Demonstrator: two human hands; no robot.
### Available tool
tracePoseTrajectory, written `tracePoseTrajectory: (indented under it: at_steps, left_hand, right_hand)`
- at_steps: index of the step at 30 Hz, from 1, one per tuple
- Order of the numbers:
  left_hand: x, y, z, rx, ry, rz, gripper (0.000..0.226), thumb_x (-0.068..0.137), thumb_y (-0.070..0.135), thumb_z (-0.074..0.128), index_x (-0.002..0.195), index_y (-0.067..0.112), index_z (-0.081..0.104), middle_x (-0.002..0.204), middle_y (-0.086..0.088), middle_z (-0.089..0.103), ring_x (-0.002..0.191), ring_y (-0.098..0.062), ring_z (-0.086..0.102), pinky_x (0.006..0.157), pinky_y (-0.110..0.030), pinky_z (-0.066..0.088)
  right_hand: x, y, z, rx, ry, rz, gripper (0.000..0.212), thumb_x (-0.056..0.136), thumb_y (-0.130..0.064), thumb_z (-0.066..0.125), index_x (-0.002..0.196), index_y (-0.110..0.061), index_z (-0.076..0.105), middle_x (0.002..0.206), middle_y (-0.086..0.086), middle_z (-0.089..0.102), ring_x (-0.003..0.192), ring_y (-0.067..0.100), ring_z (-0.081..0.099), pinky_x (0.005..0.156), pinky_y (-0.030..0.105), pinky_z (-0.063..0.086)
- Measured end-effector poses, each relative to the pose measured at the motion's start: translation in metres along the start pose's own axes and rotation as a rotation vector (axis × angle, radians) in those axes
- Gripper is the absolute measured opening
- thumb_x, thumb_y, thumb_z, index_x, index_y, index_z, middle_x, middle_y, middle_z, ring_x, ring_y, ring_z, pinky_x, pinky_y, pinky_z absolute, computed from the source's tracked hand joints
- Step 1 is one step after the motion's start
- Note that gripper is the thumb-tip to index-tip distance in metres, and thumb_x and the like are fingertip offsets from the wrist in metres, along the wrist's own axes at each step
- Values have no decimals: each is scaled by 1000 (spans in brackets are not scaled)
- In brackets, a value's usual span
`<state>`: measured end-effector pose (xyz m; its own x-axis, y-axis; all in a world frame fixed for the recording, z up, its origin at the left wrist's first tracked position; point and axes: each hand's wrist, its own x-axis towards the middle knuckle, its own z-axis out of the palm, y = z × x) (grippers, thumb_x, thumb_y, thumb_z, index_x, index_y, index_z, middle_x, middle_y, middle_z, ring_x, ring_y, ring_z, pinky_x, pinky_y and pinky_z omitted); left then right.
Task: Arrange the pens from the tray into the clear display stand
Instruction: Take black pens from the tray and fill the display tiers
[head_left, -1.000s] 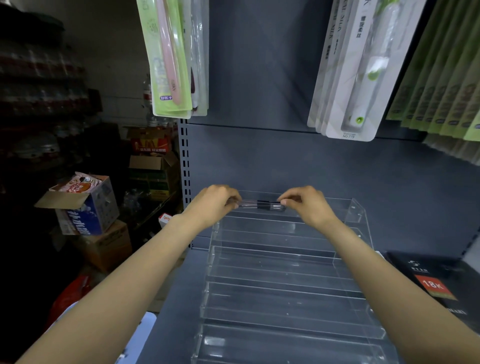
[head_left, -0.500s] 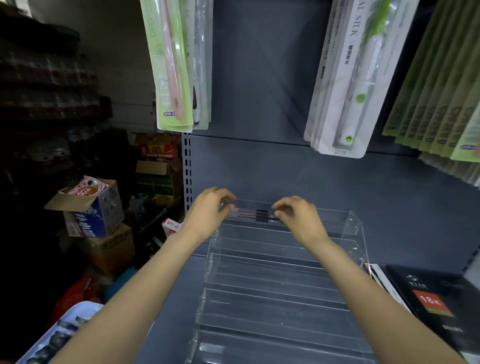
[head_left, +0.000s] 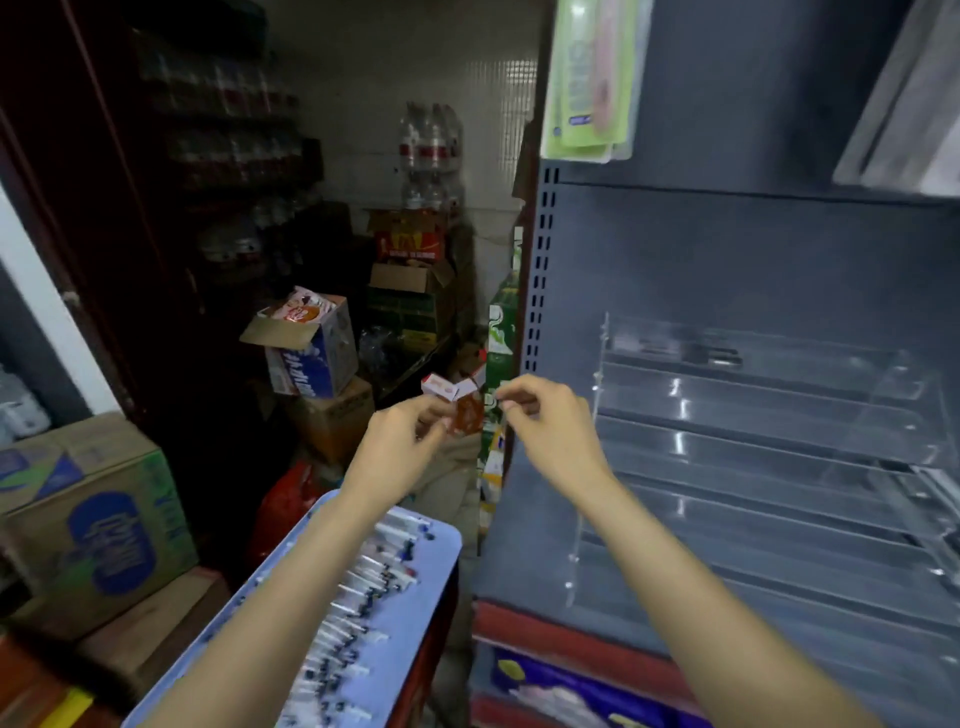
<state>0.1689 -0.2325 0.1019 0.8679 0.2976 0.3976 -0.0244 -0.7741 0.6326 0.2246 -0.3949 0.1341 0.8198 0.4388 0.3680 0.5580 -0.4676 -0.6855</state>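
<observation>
The clear tiered display stand (head_left: 769, 457) sits on the grey shelf at the right. One pen (head_left: 691, 353) with a dark grip lies in its top tier. A light blue tray (head_left: 444, 538) at the lower left carries several pens (head_left: 363, 587) with clear barrels and dark caps. My left hand (head_left: 405, 441) and my right hand (head_left: 545, 421) hover side by side in the air left of the stand and above the tray's far end. Both have loosely curled fingers and hold nothing.
The grey shelf (head_left: 524, 545) ends just right of the tray, with a perforated upright (head_left: 540, 270) at its corner. Packaged toothbrushes (head_left: 587, 78) hang overhead. Cardboard boxes (head_left: 93, 519) and a carton (head_left: 311, 348) are stacked at the left, with a red bag (head_left: 285, 504) below.
Both hands have let go of the pen, which stays in the top tier, and have drawn back to the left. My view has swung left, bringing the tray into sight.
</observation>
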Motion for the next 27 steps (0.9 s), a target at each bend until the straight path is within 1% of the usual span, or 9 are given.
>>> tracePoseTrajectory:
  at_steps: [4, 6, 9, 13, 16, 18, 21, 23, 27]
  left_hand:
    - [-18, -92, -33, 66, -108, -76, 16, 92, 17, 56, 105, 16, 65, 89, 0, 68, 86, -17, 64, 74, -31, 52]
    - [-26, -132, -47, 114, -171, -106, 19, 92, 17, 55, 108, 13, 64, 98, -4, 69, 92, -21, 64, 78, -35, 53]
    - [-33, -184, -58, 129, -257, -156, 16, 90, 15, 55, 103, 12, 66, 98, -7, 71, 93, -25, 65, 78, -38, 52]
    - [-32, -240, -51, 156, -385, -217, 18, 88, 13, 54, 100, 13, 68, 96, -12, 71, 94, -30, 65, 81, -40, 51]
    - [-28, -267, -39, 178, -459, -234, 21, 91, 14, 52, 105, 9, 67, 101, -13, 70, 97, -30, 64, 82, -39, 51]
    - [-23, -283, -31, 204, -494, -238, 22, 91, 13, 49, 104, 8, 67, 103, -15, 68, 97, -32, 63, 82, -41, 51]
    - [-13, -306, -18, 237, -533, -230, 27, 89, 5, 46, 105, 5, 68, 108, -17, 66, 98, -31, 62, 85, -39, 49]
    - [-6, -319, -11, 264, -541, -220, 33, 90, 4, 46, 116, 8, 64, 119, -16, 61, 107, -30, 58, 92, -34, 45]
    - [5, -338, 0, 284, -564, -197, 35, 94, 8, 44, 126, 13, 57, 130, -15, 53, 120, -31, 48, 100, -36, 38]
  right_hand:
    - [0, -28, 96, 2, -150, 71, 22, 95, -13, 51, 111, -13, 66, 111, 2, 68, 99, 14, 61, 82, 21, 47]
    - [0, -36, 140, -37, -228, 138, 24, 96, -12, 49, 113, -12, 65, 113, 5, 68, 100, 18, 62, 87, 29, 51]
    - [-1, -34, 198, -92, -331, 246, 25, 96, -7, 48, 115, -7, 64, 116, 12, 66, 103, 27, 61, 93, 41, 49]
    - [-8, -12, 258, -160, -395, 349, 26, 96, -7, 46, 115, -7, 63, 112, 15, 66, 98, 31, 60, 88, 45, 48]
    - [-8, 11, 285, -186, -392, 410, 27, 96, -4, 42, 113, -5, 63, 108, 17, 67, 79, 27, 55, 73, 38, 45]
    - [-3, 25, 296, -204, -373, 458, 30, 96, -3, 40, 114, -5, 63, 106, 20, 67, 73, 28, 52, 67, 40, 46]
    - [8, 44, 310, -255, -409, 472, 31, 95, -5, 45, 123, -7, 59, 109, 20, 66, 84, 35, 61, 75, 44, 53]
    - [16, 53, 319, -284, -433, 458, 32, 96, -7, 45, 125, -8, 58, 116, 18, 63, 89, 35, 62, 77, 44, 54]
    - [29, 62, 333, -361, -465, 427, 26, 97, -9, 42, 110, -3, 64, 110, 20, 63, 92, 35, 62, 78, 46, 53]
